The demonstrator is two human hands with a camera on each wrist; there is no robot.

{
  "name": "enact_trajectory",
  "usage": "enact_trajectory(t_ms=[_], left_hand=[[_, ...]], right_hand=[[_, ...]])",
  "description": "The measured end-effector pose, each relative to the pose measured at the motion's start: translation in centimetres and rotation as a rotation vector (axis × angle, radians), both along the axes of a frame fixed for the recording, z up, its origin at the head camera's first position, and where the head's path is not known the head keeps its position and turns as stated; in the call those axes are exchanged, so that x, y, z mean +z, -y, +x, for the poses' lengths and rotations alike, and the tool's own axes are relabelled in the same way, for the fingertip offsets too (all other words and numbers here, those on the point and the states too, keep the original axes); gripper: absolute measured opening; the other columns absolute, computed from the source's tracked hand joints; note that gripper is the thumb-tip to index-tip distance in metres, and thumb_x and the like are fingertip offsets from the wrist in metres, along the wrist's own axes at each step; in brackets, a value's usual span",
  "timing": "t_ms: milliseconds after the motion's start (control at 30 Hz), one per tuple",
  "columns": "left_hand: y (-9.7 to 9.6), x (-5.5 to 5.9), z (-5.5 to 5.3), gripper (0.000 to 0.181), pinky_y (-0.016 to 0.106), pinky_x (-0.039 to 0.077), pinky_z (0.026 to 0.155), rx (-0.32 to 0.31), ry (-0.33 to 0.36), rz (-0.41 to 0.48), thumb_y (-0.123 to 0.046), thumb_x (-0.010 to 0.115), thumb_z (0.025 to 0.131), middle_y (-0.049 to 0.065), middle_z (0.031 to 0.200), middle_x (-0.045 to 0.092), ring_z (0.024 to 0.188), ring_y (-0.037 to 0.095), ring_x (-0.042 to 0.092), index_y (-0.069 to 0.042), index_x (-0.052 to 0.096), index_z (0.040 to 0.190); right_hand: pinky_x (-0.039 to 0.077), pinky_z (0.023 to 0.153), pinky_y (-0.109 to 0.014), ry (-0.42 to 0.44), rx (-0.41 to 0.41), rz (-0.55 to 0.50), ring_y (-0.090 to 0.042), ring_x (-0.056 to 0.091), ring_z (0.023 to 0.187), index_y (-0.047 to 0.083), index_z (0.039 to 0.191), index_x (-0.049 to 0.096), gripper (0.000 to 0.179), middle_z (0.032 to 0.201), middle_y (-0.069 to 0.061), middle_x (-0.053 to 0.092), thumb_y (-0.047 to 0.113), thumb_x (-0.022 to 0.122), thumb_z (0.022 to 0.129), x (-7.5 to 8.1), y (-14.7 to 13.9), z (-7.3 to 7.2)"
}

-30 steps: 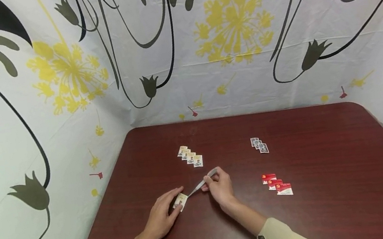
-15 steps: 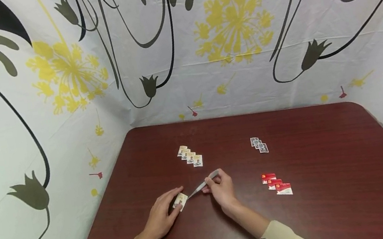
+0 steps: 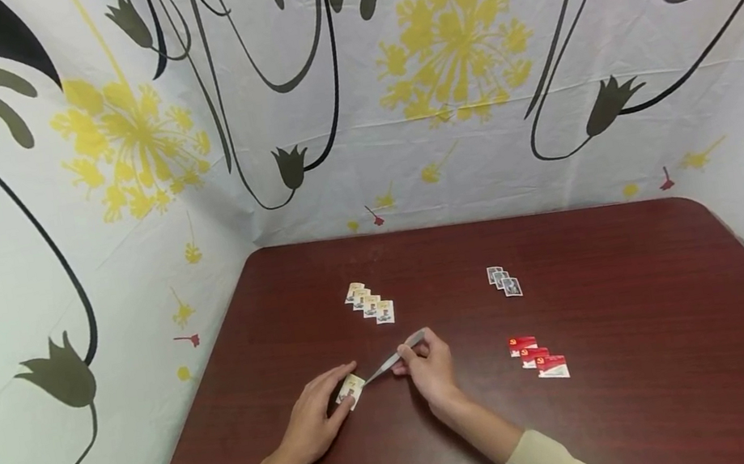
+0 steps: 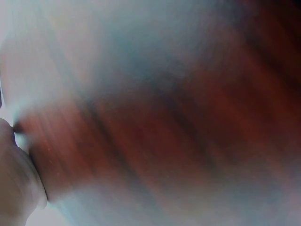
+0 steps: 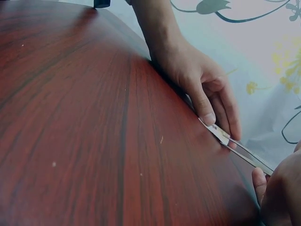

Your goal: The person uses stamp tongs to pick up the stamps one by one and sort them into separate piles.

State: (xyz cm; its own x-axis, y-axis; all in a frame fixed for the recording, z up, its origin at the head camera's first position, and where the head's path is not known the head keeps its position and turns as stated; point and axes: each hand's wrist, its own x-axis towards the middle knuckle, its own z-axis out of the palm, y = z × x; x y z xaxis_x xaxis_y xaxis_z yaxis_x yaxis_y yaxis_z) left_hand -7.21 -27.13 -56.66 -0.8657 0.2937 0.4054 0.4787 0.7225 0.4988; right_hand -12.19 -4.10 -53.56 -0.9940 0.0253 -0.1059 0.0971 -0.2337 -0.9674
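My left hand (image 3: 314, 418) rests on the table with thumb and fingers around a small cream stamp (image 3: 350, 390), holding it at its edges. In the right wrist view, the left thumb lies on the stamp (image 5: 217, 133). A pair of silver tweezers (image 3: 393, 358) is pinched in my right hand (image 3: 432, 370), tips pointing left to the stamp's right edge. From the right wrist, both arms of the tweezers (image 5: 249, 154) show, meeting the stamp. The left wrist view is blurred, with part of a hand (image 4: 19, 183) at its left edge.
Overlapping cream stamps (image 3: 369, 304) lie in a slanting row behind the hands. Farther right are grey stamps (image 3: 503, 282), and nearer, red-and-white stamps (image 3: 539, 357). The dark red wooden table (image 3: 647, 284) backs onto a flower-printed cloth (image 3: 351, 104).
My right hand and the tweezers have shifted very slightly down and right since a second ago, and the right sleeve has dropped a little. The left hand and stamp stay in place.
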Motion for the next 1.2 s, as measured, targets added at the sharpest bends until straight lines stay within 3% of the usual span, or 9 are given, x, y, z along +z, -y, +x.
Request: enact_trajectory(t_ms=[333, 533, 800, 1200], left_hand=[[-0.05, 0.06, 0.05, 0.053, 0.058, 0.049, 0.105, 0.006, 0.003, -0.013, -0.012, 0.079, 0.097, 0.007, 0.145, 0.065, 0.133, 0.030, 0.060, -0.012, 0.063, 0.148], [-0.04, 0.14, 0.11, 0.054, 0.058, 0.048, 0.107, 0.007, 0.030, -0.008, -0.013, 0.078, 0.098, 0.006, 0.147, 0.064, 0.135, 0.029, 0.059, -0.013, 0.062, 0.149], [-0.11, 0.16, 0.08, 0.053, 0.058, 0.048, 0.106, 0.003, 0.014, 0.000, -0.013, 0.078, 0.098, 0.006, 0.146, 0.065, 0.135, 0.030, 0.059, -0.012, 0.062, 0.148], [0.01, 0.29, 0.06, 0.056, 0.058, 0.047, 0.109, 0.011, 0.063, -0.004, -0.018, 0.079, 0.099, 0.005, 0.148, 0.063, 0.137, 0.028, 0.058, -0.015, 0.060, 0.151]], right_hand=[[0.065, 0.066, -0.038, -0.010, -0.013, -0.006, -0.035, 0.074, 0.069, -0.011, 0.099, 0.055, 0.010, 0.093, -0.034, 0.069, -0.012, 0.065, 0.099, -0.14, 0.51, 0.09], [0.064, 0.064, -0.038, -0.024, -0.028, 0.000, -0.032, 0.074, 0.067, -0.012, 0.098, 0.056, 0.010, 0.091, -0.033, 0.070, -0.012, 0.066, 0.098, -0.34, 0.67, -0.01], [0.064, 0.064, -0.036, -0.020, -0.050, -0.009, -0.028, 0.073, 0.066, -0.012, 0.099, 0.055, 0.010, 0.091, -0.031, 0.071, -0.012, 0.065, 0.098, -0.18, 0.81, -0.08], [0.064, 0.064, -0.037, -0.022, -0.075, -0.023, -0.024, 0.072, 0.064, -0.012, 0.099, 0.056, 0.009, 0.089, -0.029, 0.071, -0.015, 0.065, 0.097, 0.00, 0.55, -0.85]])
